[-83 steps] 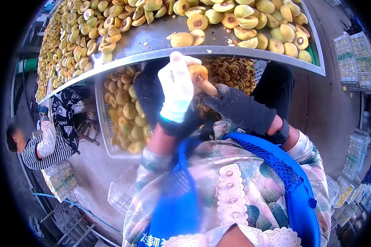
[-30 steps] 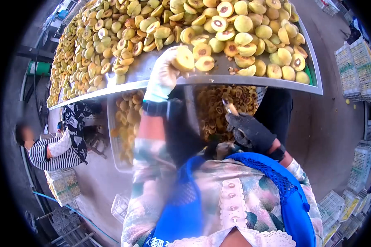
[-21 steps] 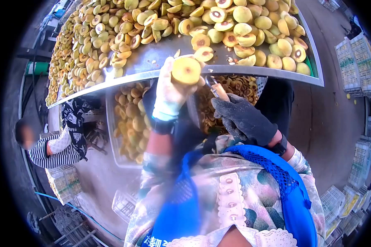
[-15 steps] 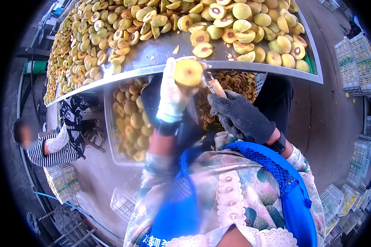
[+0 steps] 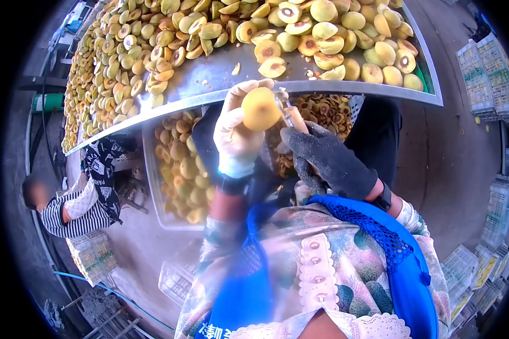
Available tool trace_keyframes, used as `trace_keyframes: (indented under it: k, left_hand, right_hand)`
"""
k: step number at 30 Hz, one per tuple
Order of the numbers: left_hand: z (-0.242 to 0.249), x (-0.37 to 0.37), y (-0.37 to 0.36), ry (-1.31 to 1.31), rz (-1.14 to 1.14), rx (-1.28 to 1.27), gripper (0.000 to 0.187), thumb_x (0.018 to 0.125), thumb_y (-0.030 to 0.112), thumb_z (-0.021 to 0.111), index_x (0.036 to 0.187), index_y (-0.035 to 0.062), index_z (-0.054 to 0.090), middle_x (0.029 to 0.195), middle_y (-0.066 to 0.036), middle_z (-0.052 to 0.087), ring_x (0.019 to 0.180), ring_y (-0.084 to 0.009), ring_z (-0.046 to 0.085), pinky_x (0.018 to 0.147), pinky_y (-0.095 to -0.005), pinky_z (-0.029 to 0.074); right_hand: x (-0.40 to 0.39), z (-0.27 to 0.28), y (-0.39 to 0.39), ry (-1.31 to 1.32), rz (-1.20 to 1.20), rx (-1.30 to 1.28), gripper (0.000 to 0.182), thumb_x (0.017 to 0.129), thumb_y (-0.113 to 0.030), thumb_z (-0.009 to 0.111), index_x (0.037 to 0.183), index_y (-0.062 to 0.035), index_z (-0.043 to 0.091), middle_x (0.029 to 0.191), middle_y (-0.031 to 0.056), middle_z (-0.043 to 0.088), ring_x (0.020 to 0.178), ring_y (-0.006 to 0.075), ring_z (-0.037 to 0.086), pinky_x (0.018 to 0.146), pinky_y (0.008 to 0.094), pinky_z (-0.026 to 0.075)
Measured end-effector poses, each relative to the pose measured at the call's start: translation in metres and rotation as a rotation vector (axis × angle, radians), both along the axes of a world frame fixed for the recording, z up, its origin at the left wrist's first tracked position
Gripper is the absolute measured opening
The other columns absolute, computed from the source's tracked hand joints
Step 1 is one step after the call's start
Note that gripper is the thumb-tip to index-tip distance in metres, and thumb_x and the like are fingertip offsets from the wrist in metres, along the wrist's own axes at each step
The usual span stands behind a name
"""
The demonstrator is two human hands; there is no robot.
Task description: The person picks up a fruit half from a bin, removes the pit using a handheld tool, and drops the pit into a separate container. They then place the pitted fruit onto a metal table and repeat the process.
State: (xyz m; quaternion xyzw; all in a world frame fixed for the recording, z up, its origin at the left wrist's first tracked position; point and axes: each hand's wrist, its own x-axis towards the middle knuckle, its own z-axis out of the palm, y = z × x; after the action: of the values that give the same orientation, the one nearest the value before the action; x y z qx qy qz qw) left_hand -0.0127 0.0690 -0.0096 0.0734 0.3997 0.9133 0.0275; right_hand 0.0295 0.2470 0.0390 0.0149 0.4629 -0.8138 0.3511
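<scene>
In my left hand (image 5: 233, 135), gloved in white, is a yellow peach half (image 5: 261, 109) gripped at its side, just before the table's front edge. My right hand (image 5: 332, 157) wears a dark grey glove and is closed around the tan handle of a small pitting tool (image 5: 297, 121). The tool's metal end points up beside the peach half, right at its edge. Above both hands, cut peach halves (image 5: 272, 67) lie on the metal table (image 5: 209, 85), some with the brown stone showing.
Below the table at left stands a clear tub (image 5: 152, 192) of peach pieces. Darker pieces (image 5: 322, 113) lie in a container behind my right hand. A person (image 5: 76, 209) in stripes sits at far left. Stacked crates (image 5: 486, 76) stand at right, more (image 5: 93, 257) at lower left.
The peach half has turned in my left hand: the brown-centred face seen before now shows as a smooth, rounded surface. It has shifted slightly right, closer to the tool.
</scene>
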Motion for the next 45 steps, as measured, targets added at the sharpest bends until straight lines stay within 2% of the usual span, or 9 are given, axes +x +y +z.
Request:
trace_keyframes:
  k: [11,16,22,27,32,34,36,41,45]
  left_hand:
    - [0.016,0.014,0.028,0.014,0.168,-0.259,0.037,0.097,0.032,0.048,0.112,-0.0008,0.053,0.108,-0.021,0.062,0.085,-0.0320,0.065,0.070,-0.0363,0.054]
    - [0.036,0.015,0.032,0.003,0.061,-0.318,0.042,0.098,0.033,0.048,0.113,-0.0059,0.052,0.105,-0.021,0.062,0.074,-0.0254,0.065,0.062,-0.0307,0.054]
    - [0.049,0.020,0.039,-0.030,0.156,-0.691,0.044,0.100,0.033,0.043,0.106,-0.0086,0.058,0.093,-0.017,0.065,0.072,-0.0212,0.064,0.063,-0.0290,0.052]
    - [0.050,0.009,0.029,-0.045,-0.042,-0.610,0.040,0.100,0.029,0.044,0.106,-0.0067,0.061,0.094,-0.015,0.066,0.067,-0.0184,0.063,0.063,-0.0281,0.051]
    - [0.049,0.018,0.046,-0.006,0.227,-0.659,0.032,0.099,0.026,0.049,0.104,-0.0033,0.061,0.091,-0.011,0.066,0.065,-0.0145,0.062,0.066,-0.0263,0.048]
    - [0.038,0.014,0.043,-0.001,0.229,-0.664,0.028,0.098,0.025,0.052,0.104,-0.0014,0.060,0.089,-0.008,0.065,0.066,-0.0127,0.061,0.067,-0.0253,0.047]
    - [0.033,0.004,0.031,-0.054,0.137,-0.691,0.029,0.098,0.026,0.053,0.105,-0.0014,0.059,0.089,-0.008,0.065,0.069,-0.0130,0.061,0.064,-0.0248,0.047]
    - [0.042,0.003,0.033,-0.236,-0.028,-0.439,0.034,0.101,0.026,0.045,0.108,-0.0044,0.058,0.094,-0.015,0.065,0.067,-0.0195,0.063,0.063,-0.0309,0.052]
    - [0.027,0.006,0.046,-0.125,0.239,-0.644,0.028,0.098,0.021,0.051,0.107,-0.0049,0.058,0.094,-0.014,0.065,0.067,-0.0179,0.062,0.062,-0.0286,0.052]
  right_hand:
    - [0.006,-0.004,0.000,-0.161,0.081,-0.025,0.023,0.097,-0.027,0.053,0.108,-0.0068,0.055,0.078,0.0009,0.057,0.061,0.0094,0.053,0.049,0.0244,0.039]
    - [0.005,-0.030,0.004,0.817,0.097,0.288,0.038,0.095,-0.014,0.050,0.131,-0.0044,0.042,0.085,0.0099,0.058,0.068,0.0229,0.058,0.058,0.0335,0.046]
    - [0.002,-0.020,0.006,0.856,0.045,0.347,0.046,0.092,-0.004,0.050,0.136,-0.0025,0.037,0.088,0.0133,0.057,0.070,0.0267,0.059,0.062,0.0352,0.047]
    - [0.007,-0.034,0.006,0.796,0.048,0.284,0.051,0.091,-0.001,0.049,0.138,0.0004,0.032,0.090,0.0149,0.058,0.071,0.0288,0.059,0.064,0.0356,0.048]
    - [0.000,-0.048,0.003,1.000,-0.021,0.218,0.041,0.093,-0.006,0.052,0.131,0.0030,0.041,0.087,0.0096,0.059,0.070,0.0209,0.058,0.064,0.0330,0.048]
    - [0.000,-0.044,0.005,0.594,0.008,0.029,0.040,0.093,-0.008,0.054,0.130,0.0026,0.043,0.087,0.0073,0.058,0.072,0.0181,0.057,0.064,0.0316,0.047]
    - [0.003,-0.030,0.012,-0.236,0.061,-0.247,0.040,0.091,-0.009,0.055,0.128,0.0018,0.046,0.086,0.0053,0.058,0.075,0.0168,0.057,0.065,0.0302,0.047]
    - [-0.005,-0.023,0.010,0.260,0.143,0.158,0.030,0.093,-0.010,0.053,0.120,0.0011,0.050,0.084,0.0024,0.058,0.074,0.0130,0.057,0.062,0.0270,0.045]
    - [-0.005,-0.040,0.011,0.769,0.121,0.313,0.021,0.094,-0.014,0.052,0.110,-0.0011,0.055,0.080,0.0009,0.057,0.068,0.0109,0.055,0.058,0.0262,0.043]
